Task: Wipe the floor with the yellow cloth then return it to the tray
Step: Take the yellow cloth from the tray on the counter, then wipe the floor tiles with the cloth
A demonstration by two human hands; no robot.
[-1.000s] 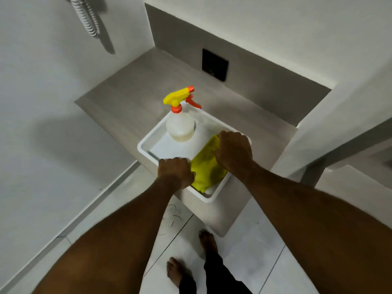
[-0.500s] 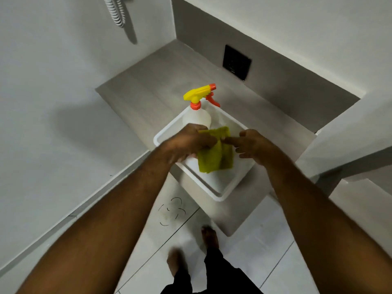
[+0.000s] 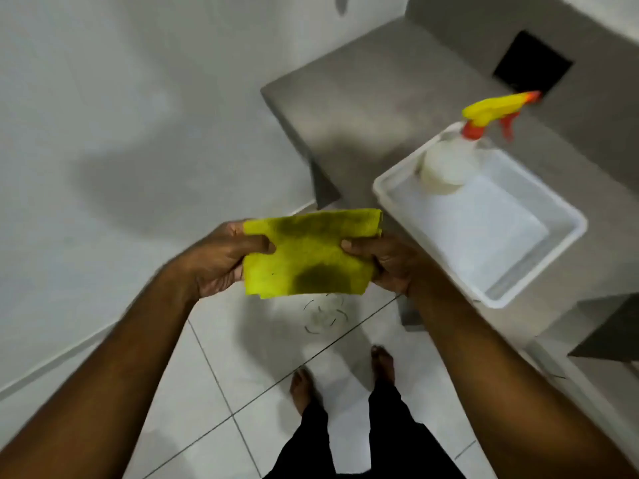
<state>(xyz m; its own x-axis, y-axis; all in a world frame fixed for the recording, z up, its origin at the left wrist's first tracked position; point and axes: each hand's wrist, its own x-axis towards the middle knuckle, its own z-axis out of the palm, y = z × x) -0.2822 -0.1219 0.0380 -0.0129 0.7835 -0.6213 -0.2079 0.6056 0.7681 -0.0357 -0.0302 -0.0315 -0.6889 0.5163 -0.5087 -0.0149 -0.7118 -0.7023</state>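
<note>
Two hands: both clamped on the yellow cloth (image 3: 307, 255), holding it stretched flat between them above the floor.
Left grip: left hand (image 3: 221, 259) pinched the cloth's left edge, thumb on top, fingers curled beneath.
Right grip: right hand (image 3: 383, 262) pinched the cloth's right edge, thumb on top.
Cloth: folded into a rough rectangle, with darker patches near its upper middle and lower middle; it was out of the tray, in the air.
Tray (image 3: 532, 288): white, sat on the grey surface (image 3: 373, 108) just to the right of the right grip, apart from the cloth.
Spray bottle (image 3: 449, 164): stood upright in the tray's far corner, beyond the right grip, with a yellow and orange trigger head.
Floor (image 3: 214, 392): white tiles below both grips, with thin dark curved marks (image 3: 323, 316) directly under the cloth.
Feet (image 3: 301, 388): bare, on the tiles nearer the person than the grips.
</note>
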